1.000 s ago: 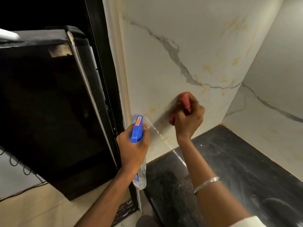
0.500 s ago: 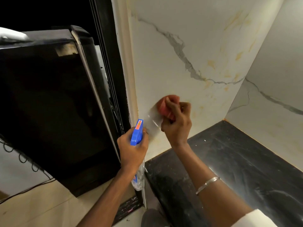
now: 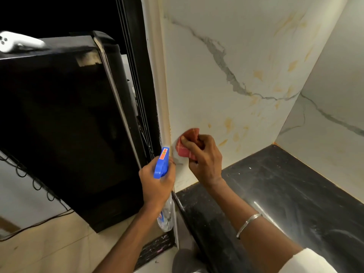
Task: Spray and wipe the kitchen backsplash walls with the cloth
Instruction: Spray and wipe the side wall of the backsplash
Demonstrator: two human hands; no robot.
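Observation:
The white marble backsplash wall [image 3: 226, 62] has grey veins and yellowish stains. My right hand [image 3: 204, 157] presses a bunched red cloth [image 3: 188, 143] against the wall's lower left part, close to its left edge. My left hand [image 3: 156, 183] grips a clear spray bottle [image 3: 165, 217] with a blue trigger head [image 3: 162, 163], held upright just left of the cloth, nozzle toward the wall. A second marble wall [image 3: 331, 107] meets the first at the corner on the right.
A black stone countertop [image 3: 285, 194] runs below both walls. A tall black appliance [image 3: 65, 125] stands at the left beside a dark frame, with cables behind it. Beige floor tiles [image 3: 59, 249] lie below.
My right hand has slid the red cloth leftward and slightly down along the wall, toward its left edge. My left hand has kept the bottle in about the same place.

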